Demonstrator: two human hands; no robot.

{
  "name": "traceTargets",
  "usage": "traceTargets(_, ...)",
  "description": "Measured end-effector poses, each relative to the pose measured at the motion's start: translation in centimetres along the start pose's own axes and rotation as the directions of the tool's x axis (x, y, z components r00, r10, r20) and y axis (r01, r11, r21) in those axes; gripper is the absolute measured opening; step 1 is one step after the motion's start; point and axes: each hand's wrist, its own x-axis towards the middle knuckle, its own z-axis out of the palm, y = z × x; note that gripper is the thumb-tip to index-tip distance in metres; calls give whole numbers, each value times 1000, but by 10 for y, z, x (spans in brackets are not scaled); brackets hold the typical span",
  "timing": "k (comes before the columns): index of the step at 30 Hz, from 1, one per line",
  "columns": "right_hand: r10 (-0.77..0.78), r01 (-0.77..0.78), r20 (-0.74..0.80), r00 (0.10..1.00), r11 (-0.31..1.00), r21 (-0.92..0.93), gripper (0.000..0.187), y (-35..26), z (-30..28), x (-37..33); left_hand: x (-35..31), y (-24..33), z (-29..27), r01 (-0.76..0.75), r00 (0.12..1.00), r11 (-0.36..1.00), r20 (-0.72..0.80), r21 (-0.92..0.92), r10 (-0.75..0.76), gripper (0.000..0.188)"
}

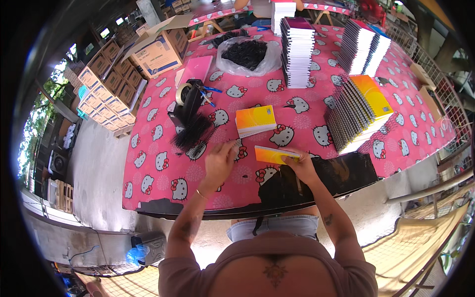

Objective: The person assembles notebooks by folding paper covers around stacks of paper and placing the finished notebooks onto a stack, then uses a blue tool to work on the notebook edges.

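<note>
Notebook (pixel 269 155) with a yellow-orange cover is pinched at its right end between thumb and fingers of the right hand (pixel 301 166), over the pink tablecloth (pixel 161 196). The left hand (pixel 221 159), fingers half-curled, is near the black binding wires (pixel 193 134); whether it grips anything, I cannot tell.

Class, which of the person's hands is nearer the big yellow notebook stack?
Right. The right hand, holding a small notebook, is just left of the stack; the left hand is farther to its left.
</note>
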Motion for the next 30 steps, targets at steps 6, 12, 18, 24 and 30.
traceTargets(6, -2, 1, 12, 1000, 999, 42, 28, 8, -4, 1, 3, 55, 1, 162, 986, 933, 78, -320, -145, 26)
traceTargets(12, -28, 28, 2, 1000, 1000, 6, 27, 4, -1, -1, 1, 46, 11, 177, 984, 934, 69, -311, -164, 17)
traceTargets(18, -20, 21, 30, 999, 1000, -15, 26, 5, -3, -1, 8, 30, 12, 323, 935, 913, 232, -248, -268, 16)
traceTargets(24, -10, 10, 42, 999, 1000, -4, 25, -3, -1, -4, 27, 24, 2, 37, 973, 902, 222, -430, 66, 18)
traceTargets(30, -46, 46, 0, 999, 999, -12, 26, 0, 2, -7, 34, 27, 3, -30, 928, 967, 353, -252, 121, 38)
